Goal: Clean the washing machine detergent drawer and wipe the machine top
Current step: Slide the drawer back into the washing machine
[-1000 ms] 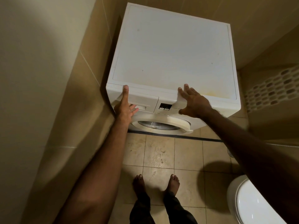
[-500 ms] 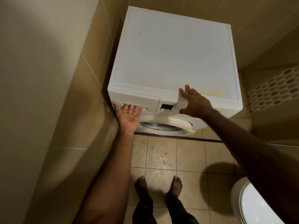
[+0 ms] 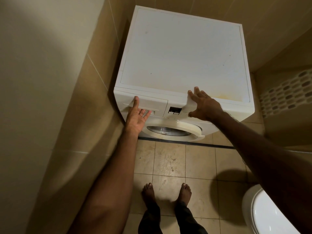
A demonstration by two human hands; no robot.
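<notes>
Overall: a white washing machine (image 3: 182, 65) stands in a tiled corner, close against the wall on the person's left.
Detergent drawer: the detergent drawer (image 3: 145, 103) sits closed at the upper left of the machine's front panel.
Left hand: the left hand (image 3: 137, 115) is palm up at the drawer, its fingers (image 3: 143, 113) tucked into the handle recess and its thumb lying up across the drawer face.
Right hand: the right hand (image 3: 202, 105) rests on the machine's front top edge, its fingers spread wide and straight, holding nothing.
Machine top: the machine top (image 3: 185, 53) shows small dark specks and a yellowish stain near its front right.
Door: the round door (image 3: 172, 128) sits below the panel.
Floor: bare feet (image 3: 167, 191) stand on beige tiles.
Toilet: a white toilet (image 3: 263, 213) is at the lower right.
</notes>
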